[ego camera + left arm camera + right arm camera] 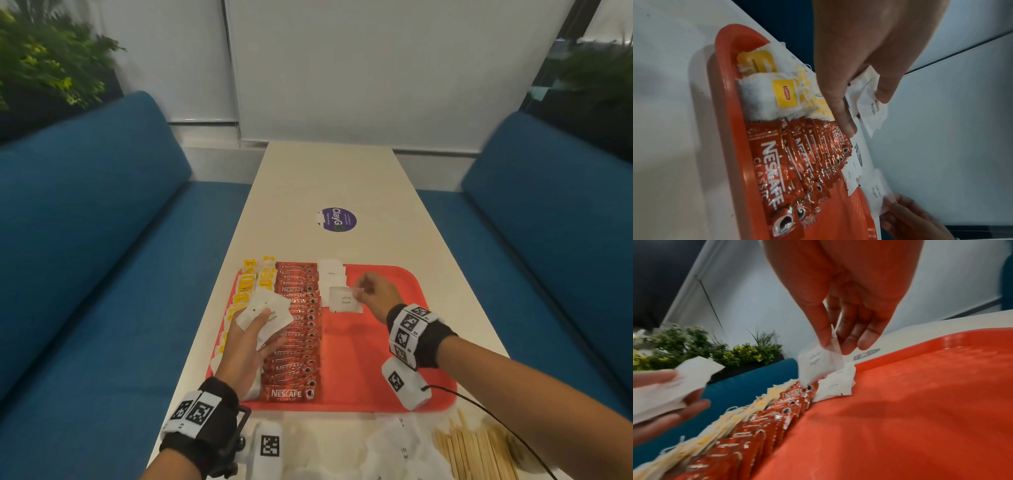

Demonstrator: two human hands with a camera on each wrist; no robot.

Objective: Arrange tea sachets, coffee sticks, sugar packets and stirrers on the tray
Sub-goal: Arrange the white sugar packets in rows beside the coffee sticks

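A red tray (383, 346) lies on the white table. Along its left side runs a column of yellow-tagged tea sachets (246, 284), then a column of red coffee sticks (298, 329). A short column of white sugar packets (330, 274) starts at the tray's far edge. My right hand (371, 291) pinches one white sugar packet (345, 299) by its edge, just above that column; it shows too in the right wrist view (813, 363). My left hand (250, 339) grips a stack of sugar packets (265, 315) above the coffee sticks (797, 162).
More loose sugar packets (394, 445) and a pile of wooden stirrers (476, 448) lie on the table in front of the tray. A purple round sticker (337, 219) sits further along the table. Blue sofas (85, 240) flank the table on both sides.
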